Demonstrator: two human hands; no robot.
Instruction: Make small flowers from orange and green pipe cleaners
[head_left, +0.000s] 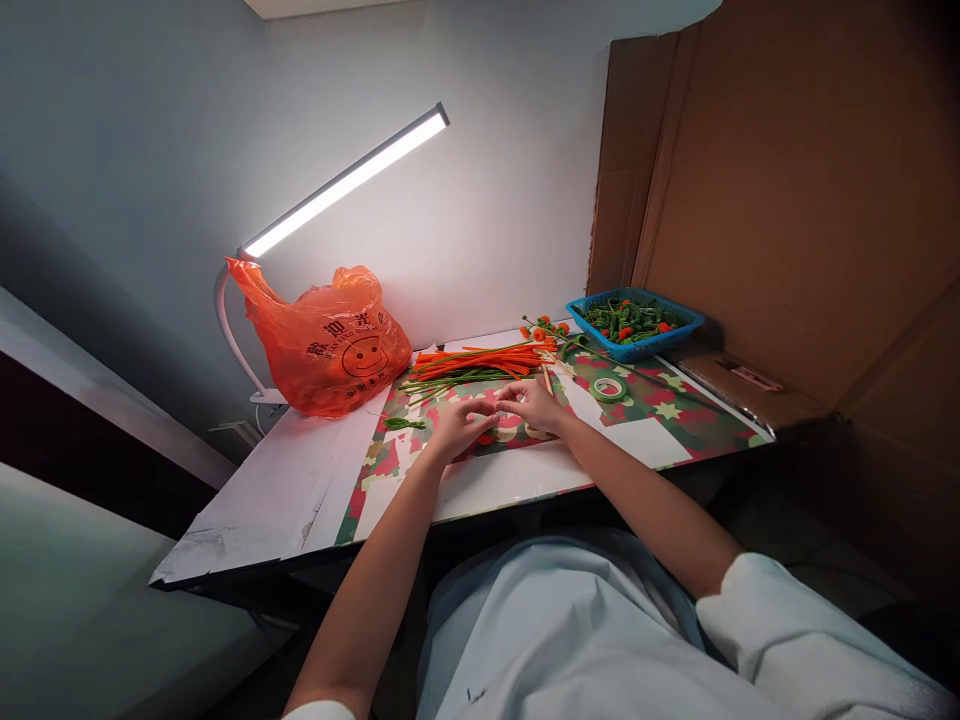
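My left hand [457, 430] and my right hand [535, 406] meet over the front middle of the table, fingertips pinched close together. Whatever lies between the fingers is too small or hidden to name. A small red-orange piece [487, 438] shows just below my left fingers. Right behind the hands is a bundle of orange fuzzy craft stems [480, 360], with green stems [439, 383] along its near side. Orange flower heads [541, 331] lie at the bundle's right end. A short green piece [403, 424] rests left of my left hand.
A green tape roll [608, 389] lies to the right. Behind it stands a blue basket [637, 350] of green pieces and orange flowers. An orange plastic bag [330, 345] sits at the left under a lit lamp [349, 182]. Cardboard [795, 180] walls the right side.
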